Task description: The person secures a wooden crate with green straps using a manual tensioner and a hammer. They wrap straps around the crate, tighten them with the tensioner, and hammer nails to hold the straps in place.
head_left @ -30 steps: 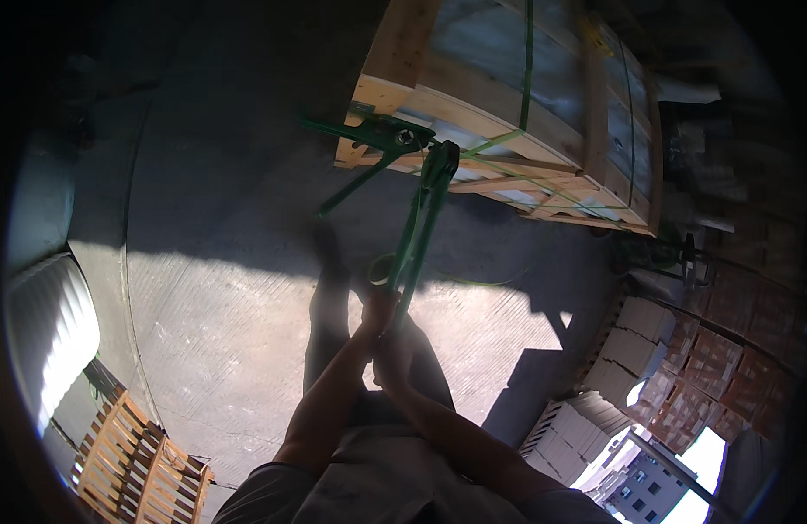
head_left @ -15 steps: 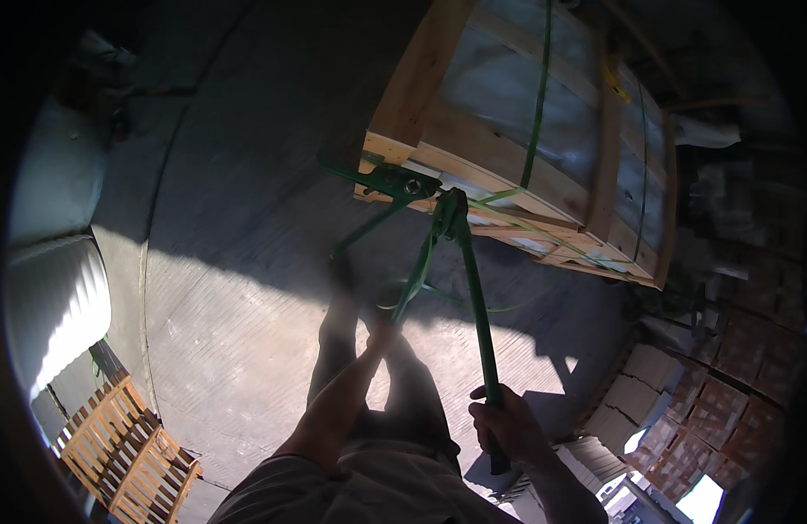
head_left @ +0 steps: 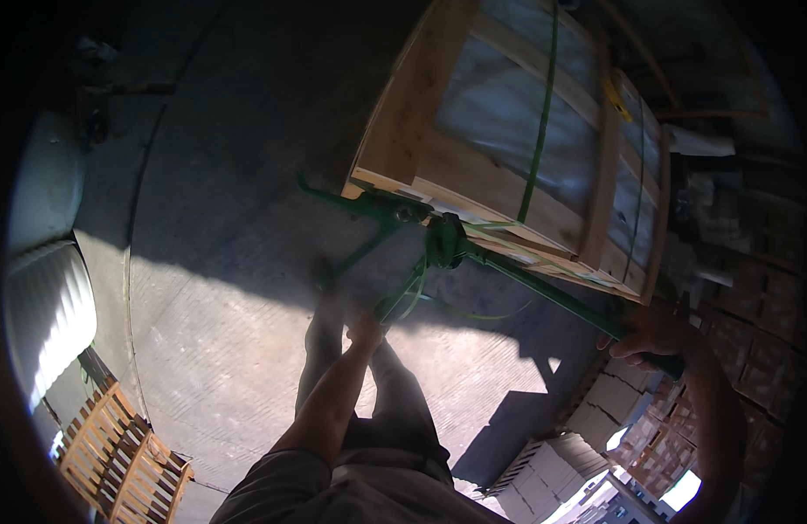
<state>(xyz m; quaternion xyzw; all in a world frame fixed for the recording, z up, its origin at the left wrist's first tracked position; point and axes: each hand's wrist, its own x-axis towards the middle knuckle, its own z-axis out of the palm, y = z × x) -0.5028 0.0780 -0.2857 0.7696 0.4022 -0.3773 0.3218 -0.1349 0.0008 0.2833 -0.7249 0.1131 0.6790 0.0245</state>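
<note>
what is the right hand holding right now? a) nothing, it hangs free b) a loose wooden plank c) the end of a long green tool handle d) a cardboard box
c: the right hand is closed round the far end of the long handle of the green strapping tool, which sits at the corner of the wooden crate; the left hand holds the tool's other, shorter handle.

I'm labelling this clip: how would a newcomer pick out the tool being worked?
Find the big wooden crate wrapped in green straps. At its near lower edge sits a green two-handled strapping tool, with the left hand and right hand on its long handles, the only metal thing there.
</note>
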